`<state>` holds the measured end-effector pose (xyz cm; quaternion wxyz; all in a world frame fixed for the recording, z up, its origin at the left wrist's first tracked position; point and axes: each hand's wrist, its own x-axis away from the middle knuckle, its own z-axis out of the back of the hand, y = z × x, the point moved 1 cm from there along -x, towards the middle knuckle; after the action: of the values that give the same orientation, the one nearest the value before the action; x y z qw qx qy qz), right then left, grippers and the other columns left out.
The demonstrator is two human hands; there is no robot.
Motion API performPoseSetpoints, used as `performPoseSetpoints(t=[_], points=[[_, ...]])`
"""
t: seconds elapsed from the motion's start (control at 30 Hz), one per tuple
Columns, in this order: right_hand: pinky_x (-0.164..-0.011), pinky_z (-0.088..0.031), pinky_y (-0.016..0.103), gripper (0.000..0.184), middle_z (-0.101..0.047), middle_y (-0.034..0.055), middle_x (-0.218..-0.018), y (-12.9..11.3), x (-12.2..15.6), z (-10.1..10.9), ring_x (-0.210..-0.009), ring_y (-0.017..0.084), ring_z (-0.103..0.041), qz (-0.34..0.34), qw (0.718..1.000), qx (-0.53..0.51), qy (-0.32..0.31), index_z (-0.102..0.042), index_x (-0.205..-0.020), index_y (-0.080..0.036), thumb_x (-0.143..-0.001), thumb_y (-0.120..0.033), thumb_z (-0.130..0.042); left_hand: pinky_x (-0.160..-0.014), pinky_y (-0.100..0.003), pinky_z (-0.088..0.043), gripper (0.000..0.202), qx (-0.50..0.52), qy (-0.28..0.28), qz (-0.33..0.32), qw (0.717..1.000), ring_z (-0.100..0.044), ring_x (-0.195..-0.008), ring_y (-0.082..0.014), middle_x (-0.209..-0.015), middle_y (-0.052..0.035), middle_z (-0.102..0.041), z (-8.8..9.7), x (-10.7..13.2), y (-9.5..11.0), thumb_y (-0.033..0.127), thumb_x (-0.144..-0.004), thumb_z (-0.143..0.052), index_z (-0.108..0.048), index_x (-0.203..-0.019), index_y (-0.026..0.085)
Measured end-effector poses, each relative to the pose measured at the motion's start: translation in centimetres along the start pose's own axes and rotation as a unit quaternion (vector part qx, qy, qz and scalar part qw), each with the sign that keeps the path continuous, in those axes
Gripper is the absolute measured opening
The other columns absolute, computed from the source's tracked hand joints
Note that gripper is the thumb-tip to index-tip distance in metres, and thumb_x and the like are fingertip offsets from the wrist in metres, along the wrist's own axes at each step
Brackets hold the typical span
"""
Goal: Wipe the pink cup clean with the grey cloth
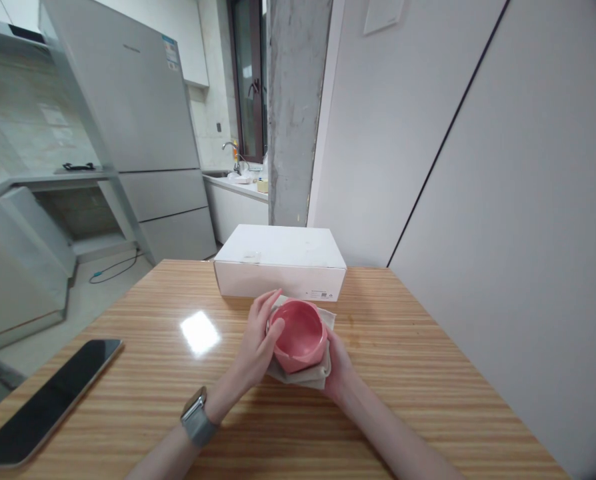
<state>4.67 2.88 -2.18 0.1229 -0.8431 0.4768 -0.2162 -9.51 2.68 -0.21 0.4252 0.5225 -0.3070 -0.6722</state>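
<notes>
A pink bowl (301, 333) is held just above the wooden table (408, 373), tilted toward me. My left hand (259, 340) grips its left rim, thumb hooked over the edge. A pale grey cloth (305, 375) wraps under and behind the bowl. My right hand (339, 370) presses the cloth against the bowl's right and lower side; most of its fingers are hidden by the cloth. A watch (197, 417) sits on my left wrist.
A white cardboard box (282, 261) lies closed just beyond the bowl. A dark tablet (48, 400) lies at the table's left front edge. A white wall runs along the right side. A fridge (143, 127) and kitchen counters stand beyond the table.
</notes>
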Motion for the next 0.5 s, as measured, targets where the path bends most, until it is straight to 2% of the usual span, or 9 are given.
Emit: performPoseSetpoints(t=[0.1,0.17,0.2,0.33,0.5], points=[[-0.085,-0.051,0.036,0.028,-0.072,0.0075,-0.093,-0.4,0.1,0.0,-0.092,0.022,-0.066,0.014,0.999,0.015,0.034,-0.066,-0.098,-0.014,-0.087,-0.032,-0.048,-0.111,-0.045,-0.027,0.090,0.057,-0.092,-0.016,0.994,-0.032,-0.134,-0.0286,-0.147,-0.0110,-0.031,-0.2,0.3,-0.3,0.043,-0.072,-0.069,-0.020,-0.145,0.024],[-0.084,-0.051,0.035,0.028,-0.073,0.0073,-0.092,-0.6,0.3,-0.1,-0.091,0.021,-0.067,0.028,0.998,0.025,0.047,-0.066,-0.097,-0.014,-0.087,-0.033,-0.049,-0.110,-0.047,-0.028,0.115,0.051,-0.118,-0.013,0.992,-0.032,-0.134,-0.0315,-0.148,-0.0119,-0.030,-0.3,0.4,-0.3,0.039,-0.056,-0.082,-0.013,-0.147,0.025],[-0.084,-0.051,0.034,0.028,-0.073,0.0072,-0.092,-0.7,0.4,-0.2,-0.090,0.021,-0.067,0.030,0.998,0.028,0.050,-0.066,-0.097,-0.014,-0.087,-0.034,-0.049,-0.110,-0.048,-0.029,0.121,0.038,-0.119,-0.013,0.992,-0.032,-0.134,-0.0321,-0.148,-0.0119,-0.031,-0.3,0.4,-0.2,0.036,-0.051,-0.085,-0.012,-0.147,0.025],[-0.082,-0.051,0.035,0.029,-0.073,0.0076,-0.089,-0.7,1.0,-0.6,-0.088,0.022,-0.068,0.002,0.998,0.035,0.056,-0.066,-0.096,-0.014,-0.086,-0.035,-0.049,-0.108,-0.047,-0.031,0.122,0.010,-0.085,-0.026,0.996,-0.037,-0.131,-0.0312,-0.144,-0.0106,-0.037,-0.3,0.3,-0.1,0.035,-0.048,-0.087,-0.014,-0.146,0.028],[-0.083,-0.051,0.036,0.031,-0.073,0.0082,-0.085,-0.6,1.3,-0.9,-0.087,0.022,-0.068,-0.026,0.996,0.027,0.078,-0.066,-0.097,-0.013,-0.087,-0.036,-0.047,-0.107,-0.047,-0.033,0.121,-0.040,-0.006,-0.047,0.998,-0.041,-0.129,-0.0304,-0.143,-0.0099,-0.039,-0.3,0.2,-0.5,0.038,-0.049,-0.086,-0.014,-0.146,0.028]])
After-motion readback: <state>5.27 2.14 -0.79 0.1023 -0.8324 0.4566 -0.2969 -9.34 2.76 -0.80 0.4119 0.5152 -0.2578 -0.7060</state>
